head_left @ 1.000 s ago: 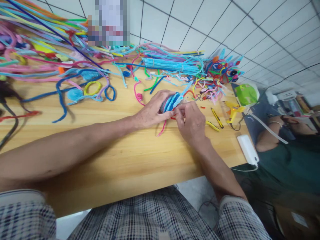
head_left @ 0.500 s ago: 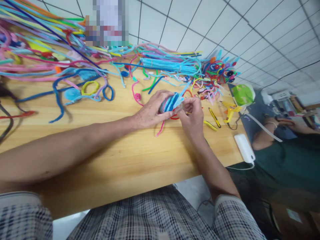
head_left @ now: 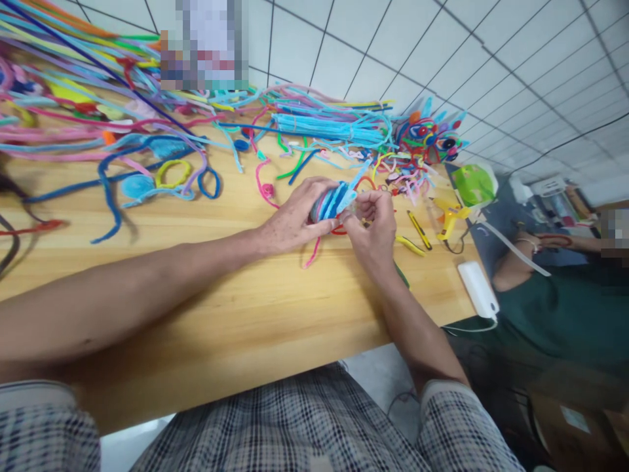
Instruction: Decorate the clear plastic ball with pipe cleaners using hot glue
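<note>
My left hand (head_left: 301,213) is wrapped round a blue striped pipe-cleaner figure (head_left: 330,202), its windings in dark and light blue with some pink-grey at the left side. A light-blue strip sticks up from its right end. At that same end my right hand (head_left: 372,219) has thumb and forefinger pinched together; what lies between the fingertips is too small to make out. Under the hands, parts of a red pipe cleaner (head_left: 339,230) show, and a pink pipe cleaner (head_left: 311,253) pokes out below.
Behind the hands lie a bundle of light-blue pipe cleaners (head_left: 334,128) and a colourful finished-looking figure (head_left: 427,137). To the right are a yellow cutter knife (head_left: 419,229), a yellow glue gun (head_left: 449,216) and a white power bank-like box (head_left: 477,290). A person in a dark green top (head_left: 555,308) sits at the right.
The whole view has shifted slightly. Both hands keep their hold at the blue figure, with the right fingers barely moved.
</note>
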The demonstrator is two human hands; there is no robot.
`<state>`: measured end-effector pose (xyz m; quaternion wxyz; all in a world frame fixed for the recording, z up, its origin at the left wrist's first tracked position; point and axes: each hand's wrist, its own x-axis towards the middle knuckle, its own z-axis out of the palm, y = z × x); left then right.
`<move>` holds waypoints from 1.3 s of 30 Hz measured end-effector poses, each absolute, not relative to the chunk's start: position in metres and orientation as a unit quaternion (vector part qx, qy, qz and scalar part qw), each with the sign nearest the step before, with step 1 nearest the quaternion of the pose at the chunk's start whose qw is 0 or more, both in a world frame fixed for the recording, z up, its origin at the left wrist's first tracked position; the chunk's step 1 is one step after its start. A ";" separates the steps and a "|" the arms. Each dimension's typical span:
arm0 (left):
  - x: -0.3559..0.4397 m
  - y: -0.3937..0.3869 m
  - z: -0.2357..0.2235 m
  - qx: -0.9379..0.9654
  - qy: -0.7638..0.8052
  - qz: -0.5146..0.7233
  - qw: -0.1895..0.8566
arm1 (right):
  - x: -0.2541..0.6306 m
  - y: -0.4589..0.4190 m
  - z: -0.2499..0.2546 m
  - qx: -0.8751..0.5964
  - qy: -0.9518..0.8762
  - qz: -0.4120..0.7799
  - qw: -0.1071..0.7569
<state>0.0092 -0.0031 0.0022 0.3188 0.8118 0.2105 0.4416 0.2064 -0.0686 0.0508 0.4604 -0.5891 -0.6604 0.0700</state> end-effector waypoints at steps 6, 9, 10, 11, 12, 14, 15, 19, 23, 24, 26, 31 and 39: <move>0.009 -0.004 0.003 0.815 0.210 0.442 0.310 | 0.206 -0.068 0.049 -0.587 -0.671 0.048 0.452; 0.008 -0.004 0.004 0.816 0.217 0.439 0.309 | 0.204 -0.068 0.046 -0.588 -0.669 0.029 0.454; 0.008 -0.004 0.004 0.816 0.218 0.437 0.309 | 0.203 -0.068 0.046 -0.589 -0.667 0.027 0.455; 0.008 -0.004 0.004 0.816 0.220 0.436 0.310 | 0.203 -0.068 0.045 -0.591 -0.665 0.027 0.456; 0.008 -0.004 0.004 0.816 0.220 0.435 0.311 | 0.202 -0.068 0.044 -0.591 -0.663 0.029 0.458; 0.008 -0.004 0.004 0.816 0.220 0.436 0.310 | 0.202 -0.067 0.043 -0.590 -0.661 0.036 0.462; 0.008 -0.004 0.004 0.816 0.221 0.436 0.309 | 0.202 -0.067 0.043 -0.589 -0.661 0.039 0.463; 0.008 -0.004 0.004 0.820 0.222 0.434 0.300 | 0.202 -0.067 0.042 -0.587 -0.657 0.045 0.471; 0.008 -0.004 0.005 0.819 0.224 0.431 0.304 | 0.207 -0.069 0.045 -0.574 -0.651 0.085 0.489; 0.007 -0.004 0.005 0.819 0.221 0.430 0.308 | 0.210 -0.069 0.046 -0.573 -0.648 0.092 0.493; 0.007 -0.004 0.006 0.818 0.210 0.431 0.318 | 0.215 -0.071 0.047 -0.578 -0.642 0.096 0.495; 0.005 -0.005 0.009 0.809 0.217 0.428 0.340 | 0.221 -0.072 0.041 -0.579 -0.639 0.113 0.494; 0.002 -0.008 0.007 0.801 0.217 0.425 0.361 | 0.219 -0.070 0.043 -0.559 -0.642 0.128 0.509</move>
